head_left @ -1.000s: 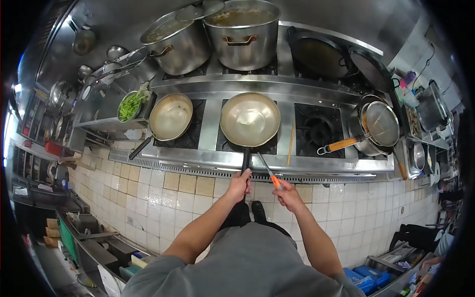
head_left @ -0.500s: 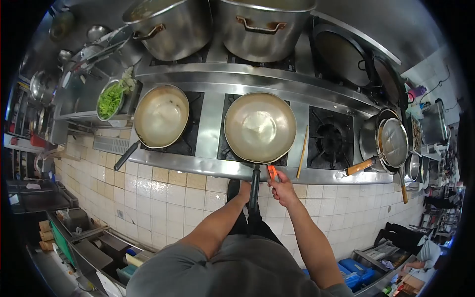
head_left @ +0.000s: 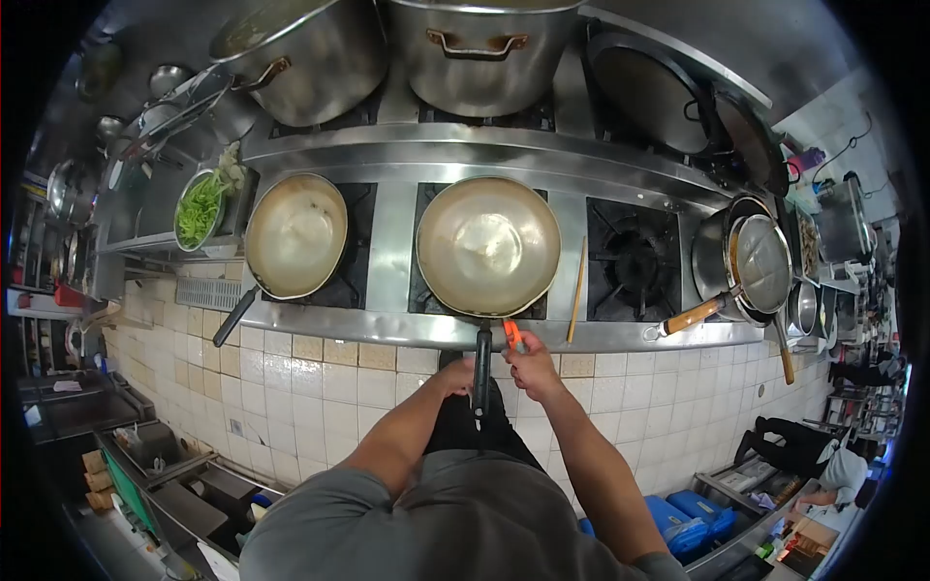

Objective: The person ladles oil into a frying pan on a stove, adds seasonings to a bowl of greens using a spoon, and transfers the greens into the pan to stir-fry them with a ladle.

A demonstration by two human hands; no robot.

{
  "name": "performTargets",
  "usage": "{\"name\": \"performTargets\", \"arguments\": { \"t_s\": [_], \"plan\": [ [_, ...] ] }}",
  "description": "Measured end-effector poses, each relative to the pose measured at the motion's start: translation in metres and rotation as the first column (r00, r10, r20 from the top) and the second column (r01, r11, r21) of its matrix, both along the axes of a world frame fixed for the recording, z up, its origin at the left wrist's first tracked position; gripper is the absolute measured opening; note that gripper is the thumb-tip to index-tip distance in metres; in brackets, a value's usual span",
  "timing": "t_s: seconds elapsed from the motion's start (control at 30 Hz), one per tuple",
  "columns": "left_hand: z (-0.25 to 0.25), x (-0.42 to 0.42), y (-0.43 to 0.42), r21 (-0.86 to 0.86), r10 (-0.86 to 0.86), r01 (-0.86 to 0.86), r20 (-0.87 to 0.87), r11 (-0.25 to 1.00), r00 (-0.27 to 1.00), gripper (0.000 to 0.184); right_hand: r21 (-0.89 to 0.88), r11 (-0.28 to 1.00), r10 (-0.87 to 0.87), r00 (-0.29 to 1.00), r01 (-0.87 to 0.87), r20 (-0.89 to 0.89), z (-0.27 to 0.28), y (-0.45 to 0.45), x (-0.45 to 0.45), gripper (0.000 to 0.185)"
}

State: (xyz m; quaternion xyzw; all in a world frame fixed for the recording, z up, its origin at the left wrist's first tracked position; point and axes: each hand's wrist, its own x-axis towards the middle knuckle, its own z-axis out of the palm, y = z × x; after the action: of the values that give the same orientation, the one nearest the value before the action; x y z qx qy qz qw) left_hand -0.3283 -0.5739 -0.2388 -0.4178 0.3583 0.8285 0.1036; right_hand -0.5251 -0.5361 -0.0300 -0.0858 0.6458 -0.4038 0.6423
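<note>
My right hand (head_left: 534, 368) is closed round an orange-handled tool (head_left: 512, 335) at the stove's front edge, just right of a pan handle; the tool's far end is hidden under the pan. My left hand (head_left: 459, 376) is low on the left side of the black pan handle (head_left: 481, 373), its fingers mostly hidden behind it. The wide pan (head_left: 488, 246) rests on the middle burner with no food in it. A second pan (head_left: 296, 235) sits on the left burner, its handle toward the front left. One wooden stick (head_left: 577, 290) lies right of the middle pan.
Two large pots (head_left: 482, 58) stand at the back. Right of the stick is a bare burner (head_left: 635, 261), then stacked pans with a strainer (head_left: 763, 263). A bowl of greens (head_left: 200, 210) is at the left. Another person (head_left: 802, 455) is at the lower right.
My left hand has left the pan handle and dropped lower beside it. My right hand moved the orange-handled tool forward, its long shaft now out of sight. The view has shifted nearer the stove.
</note>
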Motion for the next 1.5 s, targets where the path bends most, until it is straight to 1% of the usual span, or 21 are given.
{"name": "performTargets", "arguments": {
  "t_s": [0.07, 0.17, 0.37, 0.43, 0.5, 0.57, 0.67, 0.73, 0.77, 0.83, 0.87, 0.93, 0.97, 1.03, 1.1, 1.13, 1.17, 1.2, 1.3, 1.4, 1.5],
  "plan": [
    [0.010, 0.019, 0.011, -0.078, -0.275, 0.299, 0.224, 0.951, 0.935, 0.058, -0.017, 1.000, 0.002, 1.000, -0.003, -0.020, 0.003, 0.004, 0.002, 0.031],
    [0.027, 0.055, 0.027, -0.173, -0.258, 0.311, 0.273, 0.934, 0.927, 0.072, -0.147, 0.976, 0.116, 0.956, -0.160, -0.271, -0.019, 0.015, -0.007, 0.034],
    [0.090, 0.107, 0.031, -0.350, -0.182, 0.404, 0.522, 0.845, 0.833, 0.086, -0.158, 0.973, 0.126, 0.957, -0.171, -0.262, -0.027, 0.011, -0.026, 0.055],
    [0.110, 0.112, 0.036, -0.398, -0.129, 0.397, 0.553, 0.827, 0.823, 0.077, -0.114, 0.961, 0.212, 0.939, -0.250, -0.272, -0.022, 0.016, -0.032, 0.061],
    [0.118, 0.115, 0.045, -0.442, -0.078, 0.400, 0.587, 0.803, 0.806, 0.069, -0.246, 0.956, 0.053, 0.918, -0.160, -0.393, -0.030, 0.021, -0.029, 0.062],
    [0.125, 0.115, 0.044, -0.641, -0.169, 0.393, 0.383, 0.660, 0.908, 0.052, -0.329, 0.927, 0.042, 0.922, -0.180, -0.386, -0.025, 0.062, -0.027, 0.061],
    [0.240, 0.075, 0.083, -0.646, 0.067, 0.003, 0.084, 0.763, 0.994, 0.036, -0.713, 0.688, -0.291, 0.850, -0.132, -0.439, -0.025, 0.146, -0.028, 0.057],
    [0.306, 0.055, 0.107, -0.487, 0.121, -0.127, -0.044, 0.864, 0.992, 0.037, -0.355, 0.928, -0.027, 0.928, -0.114, -0.371, 0.045, 0.194, -0.036, 0.054],
    [0.326, 0.047, 0.123, -0.480, 0.147, -0.145, -0.034, 0.865, 0.989, 0.037, -0.346, 0.928, 0.001, 0.932, -0.135, -0.363, 0.060, 0.199, -0.027, 0.054],
    [0.344, 0.028, 0.142, -0.423, 0.143, -0.268, -0.305, 0.866, 0.941, 0.043, -0.596, 0.700, 0.025, 0.848, -0.393, -0.529, 0.091, 0.185, -0.008, 0.054],
    [0.333, 0.020, 0.149, -0.420, 0.159, -0.289, -0.318, 0.860, 0.935, 0.043, -0.592, 0.693, 0.039, 0.840, -0.413, -0.540, 0.114, 0.172, 0.002, 0.054],
    [0.306, 0.016, 0.158, -0.114, 0.532, -0.617, -0.402, 0.779, 0.745, 0.043, -0.610, 0.366, 0.183, 0.697, -0.702, -0.693, 0.154, 0.142, 0.021, 0.038],
    [0.307, 0.022, 0.158, -0.115, 0.540, -0.626, -0.402, 0.771, 0.739, 0.043, -0.611, 0.357, 0.191, 0.695, -0.707, -0.693, 0.156, 0.127, 0.023, 0.038],
    [0.312, 0.032, 0.143, 0.012, 0.728, -0.790, -0.398, 0.613, 0.558, 0.036, -0.488, 0.098, 0.291, 0.494, -0.867, -0.819, 0.151, 0.082, 0.027, 0.019],
    [0.312, 0.058, 0.131, -0.027, 0.757, -0.832, -0.400, 0.553, 0.516, 0.034, -0.511, 0.467, 0.433, 0.691, -0.722, -0.579, 0.132, 0.029, 0.028, 0.018],
    [0.311, 0.079, 0.129, -0.062, 0.787, -0.868, -0.395, 0.493, 0.475, 0.031, -0.621, 0.505, 0.203, 0.782, -0.599, -0.589, 0.090, -0.010, 0.032, 0.023],
    [0.308, 0.099, 0.127, -0.097, 0.814, -0.898, -0.390, 0.429, 0.431, 0.029, -0.444, 0.690, 0.324, 0.793, -0.572, -0.516, 0.094, -0.043, 0.028, 0.030],
    [0.300, 0.120, 0.127, -0.087, 0.821, -0.901, -0.383, 0.425, 0.424, 0.029, -0.427, 0.711, 0.247, 0.767, -0.559, -0.592, 0.083, -0.076, 0.027, 0.030],
    [0.254, 0.195, 0.133, -0.405, 0.884, -0.886, -0.299, 0.223, 0.359, 0.027, -0.273, 0.775, 0.175, 0.608, -0.570, -0.775, 0.027, -0.161, 0.028, 0.038],
    [0.179, 0.289, 0.172, -0.531, 0.953, -0.844, -0.210, 0.077, 0.219, 0.028, -0.176, 0.823, 0.259, 0.634, -0.539, -0.729, -0.038, -0.212, 0.027, 0.046],
    [0.083, 0.408, 0.257, -0.568, 0.999, -0.822, -0.003, -0.031, -0.036, 0.043, -0.022, 0.901, 0.330, 0.716, -0.433, -0.615, -0.034, -0.227, 0.032, 0.049]
  ]
}}
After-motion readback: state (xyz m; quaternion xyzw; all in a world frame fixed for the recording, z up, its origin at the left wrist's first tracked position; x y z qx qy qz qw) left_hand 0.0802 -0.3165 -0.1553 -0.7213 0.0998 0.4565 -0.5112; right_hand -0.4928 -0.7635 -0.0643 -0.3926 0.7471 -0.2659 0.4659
